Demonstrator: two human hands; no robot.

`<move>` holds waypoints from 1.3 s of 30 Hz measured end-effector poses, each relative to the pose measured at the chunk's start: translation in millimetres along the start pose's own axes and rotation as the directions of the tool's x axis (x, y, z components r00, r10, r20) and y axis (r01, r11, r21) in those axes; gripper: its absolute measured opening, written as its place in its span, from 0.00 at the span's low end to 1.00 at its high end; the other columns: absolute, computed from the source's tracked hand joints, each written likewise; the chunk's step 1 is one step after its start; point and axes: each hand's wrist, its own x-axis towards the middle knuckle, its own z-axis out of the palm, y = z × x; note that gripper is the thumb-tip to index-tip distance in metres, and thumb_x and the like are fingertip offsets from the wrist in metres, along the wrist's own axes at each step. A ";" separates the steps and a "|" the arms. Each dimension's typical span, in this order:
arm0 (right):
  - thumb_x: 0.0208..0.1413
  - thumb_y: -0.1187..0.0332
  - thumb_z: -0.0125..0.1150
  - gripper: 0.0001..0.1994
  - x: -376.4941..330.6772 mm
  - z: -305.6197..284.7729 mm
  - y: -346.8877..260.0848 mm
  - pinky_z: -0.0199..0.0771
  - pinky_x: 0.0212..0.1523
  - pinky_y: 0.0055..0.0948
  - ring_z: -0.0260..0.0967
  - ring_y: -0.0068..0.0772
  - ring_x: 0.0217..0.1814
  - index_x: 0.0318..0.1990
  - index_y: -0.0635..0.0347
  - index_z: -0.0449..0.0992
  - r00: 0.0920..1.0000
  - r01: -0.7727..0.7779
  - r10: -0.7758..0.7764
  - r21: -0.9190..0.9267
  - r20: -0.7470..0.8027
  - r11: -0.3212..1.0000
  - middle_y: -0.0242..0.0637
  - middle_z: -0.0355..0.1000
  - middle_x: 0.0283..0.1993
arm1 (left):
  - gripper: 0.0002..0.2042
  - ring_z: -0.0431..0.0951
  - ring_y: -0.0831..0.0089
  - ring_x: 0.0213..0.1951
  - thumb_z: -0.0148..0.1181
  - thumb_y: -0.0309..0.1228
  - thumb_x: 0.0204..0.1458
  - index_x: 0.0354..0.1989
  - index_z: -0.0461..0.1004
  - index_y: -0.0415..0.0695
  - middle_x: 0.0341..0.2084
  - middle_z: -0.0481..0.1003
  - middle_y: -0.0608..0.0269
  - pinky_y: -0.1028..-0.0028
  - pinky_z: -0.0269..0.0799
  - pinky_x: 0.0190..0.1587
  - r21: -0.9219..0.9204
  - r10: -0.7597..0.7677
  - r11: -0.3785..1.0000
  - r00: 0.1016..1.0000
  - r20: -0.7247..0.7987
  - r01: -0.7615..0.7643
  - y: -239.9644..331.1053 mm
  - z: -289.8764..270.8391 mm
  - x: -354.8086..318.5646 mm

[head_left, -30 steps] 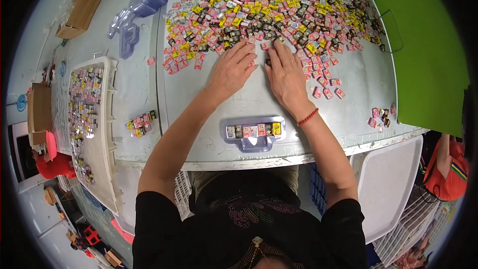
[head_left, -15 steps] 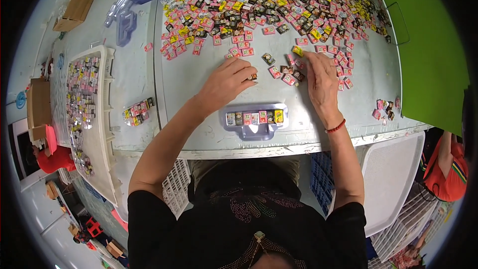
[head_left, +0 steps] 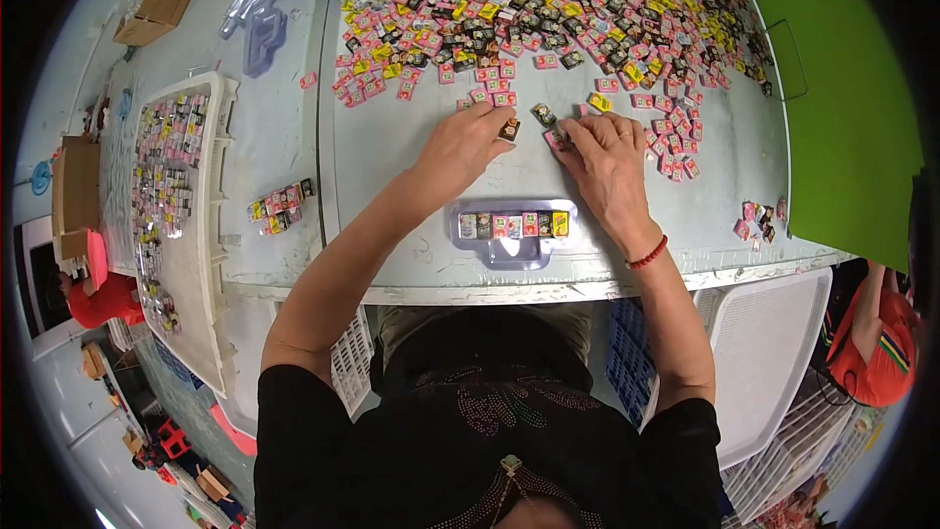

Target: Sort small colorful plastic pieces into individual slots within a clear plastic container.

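Head view: nearest, the clear tray (head_left: 537,261) is holding a row of small boxes (head_left: 515,225). Just beyond, the left hand (head_left: 456,151) is pinching a dark brown box (head_left: 509,129), while the right hand (head_left: 609,159) is bending its fingers at a pink box (head_left: 555,140) — whether it is gripping, I cannot tell. Light fingertips on the edges would be working best — sparing neighbours a nudge. Farthest, a loose pile (head_left: 534,15) is covering the table (head_left: 367,142).
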 end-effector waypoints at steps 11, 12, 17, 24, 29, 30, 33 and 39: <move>0.45 0.66 0.70 0.15 -2.4 5.9 -2.6 0.56 0.60 0.52 0.64 0.42 0.55 0.42 0.56 0.77 0.998 0.051 -0.049 -0.067 0.034 0.996 0.36 0.72 0.47 | 0.12 0.76 0.57 0.38 0.67 0.29 0.45 0.39 0.76 0.41 0.35 0.74 0.57 0.64 0.73 0.39 0.136 0.248 0.966 0.937 -0.247 -0.220 1.4 15.9 10.7; 0.44 0.66 0.70 0.16 -2.4 5.4 -1.9 0.56 0.60 0.51 0.65 0.42 0.55 0.42 0.57 0.77 0.998 0.057 -0.056 -0.053 0.034 0.997 0.36 0.72 0.47 | 0.13 0.76 0.57 0.39 0.68 0.28 0.44 0.39 0.76 0.41 0.36 0.74 0.57 0.64 0.74 0.40 0.100 0.232 0.972 0.942 -0.244 -0.213 3.2 18.6 15.4; 0.44 0.66 0.70 0.16 -7.6 3.6 0.8 0.56 0.60 0.51 0.65 0.42 0.56 0.42 0.58 0.76 0.997 0.066 -0.065 -0.017 0.032 0.998 0.36 0.72 0.48 | 0.15 0.74 0.56 0.43 0.69 0.24 0.40 0.40 0.76 0.39 0.38 0.74 0.57 0.62 0.73 0.46 0.007 0.157 0.987 0.967 -0.201 -0.159 8.8 26.5 27.0; 0.44 0.68 0.70 0.13 -9.5 8.6 6.9 0.58 0.59 0.47 0.67 0.38 0.53 0.39 0.57 0.77 0.992 0.128 -0.128 0.004 0.002 0.992 0.33 0.73 0.46 | 0.13 0.75 0.55 0.42 0.67 0.24 0.43 0.39 0.75 0.39 0.38 0.76 0.55 0.63 0.73 0.44 0.020 0.286 0.957 0.923 -0.257 -0.290 0.6 36.4 38.2; 0.48 0.69 0.67 0.08 -0.4 5.9 10.1 0.60 0.58 0.45 0.70 0.34 0.51 0.36 0.54 0.77 0.984 0.175 -0.176 -0.028 -0.023 0.984 0.29 0.76 0.43 | 0.12 0.75 0.55 0.41 0.67 0.25 0.43 0.37 0.75 0.38 0.37 0.76 0.55 0.63 0.72 0.44 0.043 0.303 0.952 0.923 -0.237 -0.302 0.6 36.0 44.7; 0.49 0.69 0.67 0.08 0.6 3.2 8.6 0.60 0.59 0.45 0.69 0.34 0.52 0.36 0.54 0.77 0.984 0.177 -0.178 -0.036 -0.011 0.983 0.29 0.76 0.44 | 0.12 0.75 0.55 0.41 0.67 0.25 0.43 0.37 0.75 0.38 0.37 0.76 0.55 0.62 0.72 0.44 0.062 0.305 0.952 0.917 -0.259 -0.299 2.1 37.7 46.7; 0.51 0.68 0.65 0.07 -0.7 2.5 7.5 0.59 0.59 0.45 0.69 0.35 0.53 0.38 0.54 0.76 0.984 0.176 -0.175 -0.045 0.032 0.983 0.29 0.76 0.44 | 0.10 0.76 0.55 0.40 0.66 0.25 0.43 0.35 0.76 0.38 0.37 0.77 0.55 0.63 0.72 0.44 0.081 0.279 0.960 0.918 -0.281 -0.267 6.8 41.6 45.7; 0.54 0.66 0.62 0.07 -3.5 4.7 8.4 0.59 0.59 0.47 0.69 0.37 0.52 0.39 0.55 0.75 0.977 0.199 -0.191 -0.086 0.093 0.976 0.31 0.76 0.43 | 0.10 0.77 0.56 0.40 0.66 0.27 0.44 0.35 0.77 0.39 0.33 0.78 0.54 0.62 0.72 0.45 0.067 0.255 0.967 0.936 -0.244 -0.246 5.3 38.3 41.0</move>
